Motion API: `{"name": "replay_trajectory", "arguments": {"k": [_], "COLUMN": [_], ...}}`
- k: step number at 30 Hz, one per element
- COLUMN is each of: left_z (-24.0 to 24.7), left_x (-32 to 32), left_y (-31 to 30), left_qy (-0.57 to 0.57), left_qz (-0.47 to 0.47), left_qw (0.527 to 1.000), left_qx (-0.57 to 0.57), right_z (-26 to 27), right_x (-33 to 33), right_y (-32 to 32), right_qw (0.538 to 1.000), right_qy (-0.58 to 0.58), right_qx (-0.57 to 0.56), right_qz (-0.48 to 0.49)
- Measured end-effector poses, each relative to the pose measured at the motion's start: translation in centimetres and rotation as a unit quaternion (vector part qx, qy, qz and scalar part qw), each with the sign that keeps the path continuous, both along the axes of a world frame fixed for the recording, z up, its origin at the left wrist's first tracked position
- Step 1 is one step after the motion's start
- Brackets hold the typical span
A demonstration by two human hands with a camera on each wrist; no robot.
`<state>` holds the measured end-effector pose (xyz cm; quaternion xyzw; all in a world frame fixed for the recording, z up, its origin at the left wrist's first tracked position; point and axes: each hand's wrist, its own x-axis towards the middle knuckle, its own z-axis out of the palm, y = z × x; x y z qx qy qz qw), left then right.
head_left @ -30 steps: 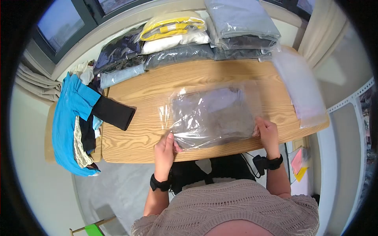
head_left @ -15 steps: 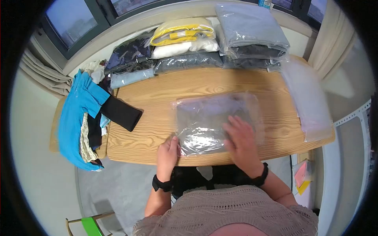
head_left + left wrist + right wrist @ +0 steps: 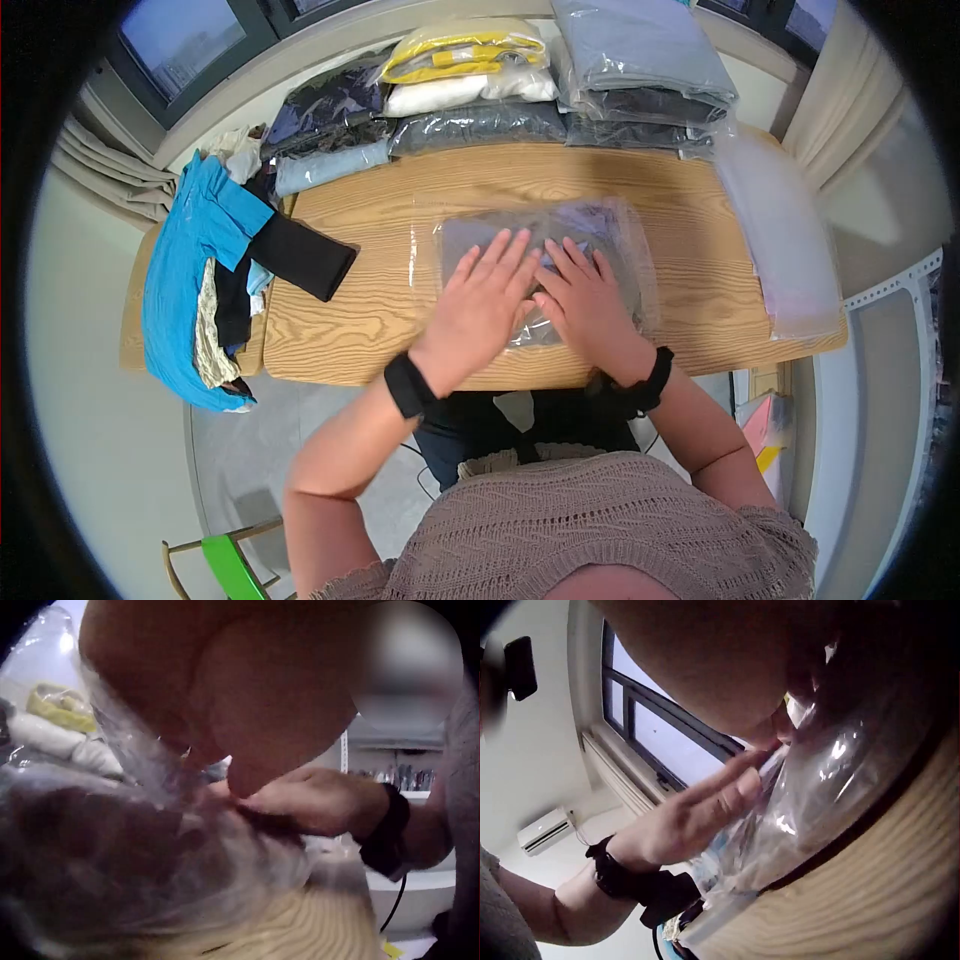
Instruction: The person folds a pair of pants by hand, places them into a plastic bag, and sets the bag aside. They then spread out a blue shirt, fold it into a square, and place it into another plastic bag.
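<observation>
In the head view a clear plastic bag (image 3: pixel 625 225) with a dark grey folded garment (image 3: pixel 465 232) inside lies flat near the table's front edge. My left hand (image 3: pixel 478 305) presses on the bag's middle with straight, spread fingers. Beside it my right hand (image 3: pixel 590 305) rests on the bag, fingers also straight, the two thumbs close together. The left wrist view has the shiny bag (image 3: pixel 135 862) under the palm, with the right hand (image 3: pixel 315 799) behind. From the right wrist, the bag's film (image 3: pixel 802 802) bulges above the wood, and the left hand (image 3: pixel 697 821) reaches onto it.
Bagged folded clothes (image 3: pixel 480 125) stand stacked along the table's back. A pile of loose clothes with a blue shirt (image 3: pixel 175 300) is at the left, a black folded garment (image 3: pixel 300 258) beside it. Flat empty plastic bags (image 3: pixel 785 240) lie along the right edge.
Both hands have left the bag's near corners and moved inward onto its top, the right hand first. The bag has come down flat on the table.
</observation>
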<state>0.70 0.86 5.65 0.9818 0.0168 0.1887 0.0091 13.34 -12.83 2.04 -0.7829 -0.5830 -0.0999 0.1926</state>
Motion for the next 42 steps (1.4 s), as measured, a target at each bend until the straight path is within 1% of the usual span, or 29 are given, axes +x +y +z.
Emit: {"name": "replay_trajectory", "arguments": {"k": [2, 3, 5, 6, 8, 12, 14, 20, 23, 39, 42], "left_z": [-1.4, -1.2, -1.1, -1.4, -1.9, -2.9, -3.0, -3.0, -3.1, -3.8, -3.8], "left_x": [0.5, 0.4, -0.1, -0.3, -0.5, -0.5, -0.5, 0.1, 0.2, 0.3, 0.2], "left_y": [1.6, 2.1, 2.9, 3.1, 3.5, 3.3, 3.3, 3.7, 3.9, 3.8, 4.0], "left_qy": [0.060, 0.059, 0.086, 0.089, 0.086, 0.090, 0.104, 0.149, 0.158, 0.154, 0.174], "left_qz": [0.004, 0.003, 0.003, 0.002, -0.007, 0.005, 0.008, 0.012, 0.009, 0.017, 0.011], "left_qw": [0.997, 0.997, 0.995, 0.995, 0.996, 0.996, 0.994, 0.987, 0.986, 0.986, 0.982], "left_qx": [0.051, 0.051, 0.053, 0.051, -0.002, -0.002, -0.016, -0.058, -0.058, -0.066, -0.074], "right_z": [-0.3, 0.0, 0.6, 0.5, 0.3, 0.3, 0.1, -0.3, -0.1, -0.1, -0.6], "right_x": [1.3, 2.1, 3.4, 3.9, 4.7, 4.8, 4.8, 5.4, 5.6, 5.5, 5.6], "right_y": [-0.3, -0.5, -1.1, -1.3, -1.4, -1.4, -1.3, -0.8, -0.6, -0.5, -0.7], "right_qw": [0.999, 1.000, 0.998, 0.998, 0.996, 0.995, 0.993, 0.988, 0.985, 0.982, 0.983], "right_qy": [0.018, 0.017, -0.044, -0.041, -0.020, -0.009, -0.001, 0.021, 0.030, 0.053, 0.051], "right_qx": [0.006, 0.005, -0.053, -0.055, -0.073, -0.087, -0.114, -0.142, -0.159, -0.177, -0.167], "right_qz": [0.027, 0.026, 0.004, 0.004, 0.043, 0.047, 0.044, 0.051, 0.052, 0.052, 0.053]}}
